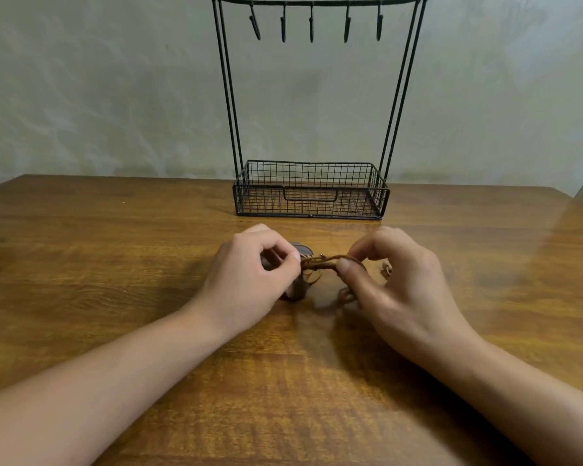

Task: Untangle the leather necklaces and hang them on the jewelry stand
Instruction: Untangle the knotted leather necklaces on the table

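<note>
1. Leather necklaces [318,264]: a bunched brown cord tangle, held just above the wooden table [115,280] between both hands, in front of the jewelry stand [312,190] and apart from it.
2. Left hand [249,274]: fingers curled, thumb and forefinger pinching the left end of the cord bundle. A dark round piece (pendant, probably; blurred) sits just behind this pinch, and a darker loop hangs below it.
3. Right hand [394,280]: thumb and forefinger pinch the right end of the same bundle, other fingers loosely curled. More cord loops dangle under the thumb, and a small pale bit lies on the table just right of the hand (bead or clasp, can't tell).
4. Between the two pinches several strands run side by side, roughly taut. How many necklaces there are, I can't tell.
5. Handling, judged: light, limp, slightly springy cord. It holds kinks, is grippy rather than slippery, and is not fragile, but hard pulling would likely tighten knots.
6. Where to hold, judged: pinch a single strand close to the knot and work the slack through; the pendant makes a good anchor.
7. Hooks [312,23] on the stand's top bar are all bare, and nothing shows in the basket tray, so no necklace is hung yet.
</note>
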